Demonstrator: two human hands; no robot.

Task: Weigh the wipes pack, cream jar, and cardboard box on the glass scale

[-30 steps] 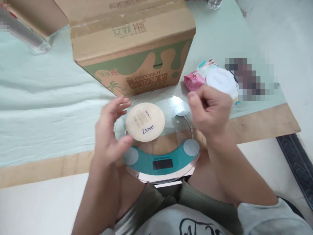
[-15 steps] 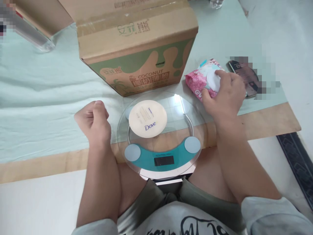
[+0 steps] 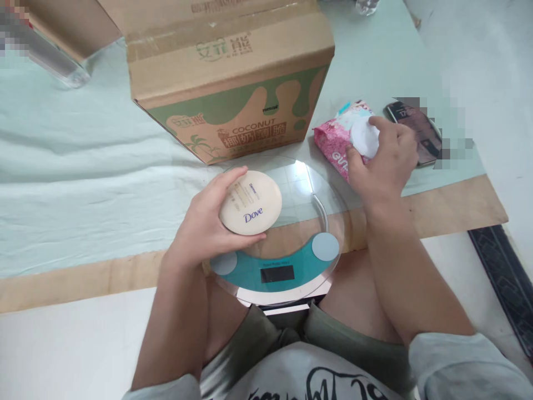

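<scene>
A round cream-coloured Dove cream jar [image 3: 251, 202] sits on the left part of a glass scale [image 3: 287, 279]. My left hand [image 3: 207, 218] is wrapped round the jar's left side, thumb at the near edge and fingers at the far edge. To the right of the scale lies a pink pack of wet wipes [image 3: 333, 143] with a white lid. My right hand [image 3: 385, 161] grips the pack's right side, with its thumb and index finger at the lid; the other fingers are curled and partly hidden. The scale's small display looks dark.
A large cardboard box [image 3: 233, 105] printed with "COCONUT" stands behind the scale. A phone [image 3: 414, 130] lies right of the wipes. The pale green cloth [image 3: 83, 183] covers the table up to its bare wooden front edge [image 3: 83, 272]. A clear-edged object [image 3: 70, 75] stands at far left.
My left hand has moved right from beside the scale, unclosed from a fist, and taken hold of the cream jar. My right hand stays at the wipes with little movement.
</scene>
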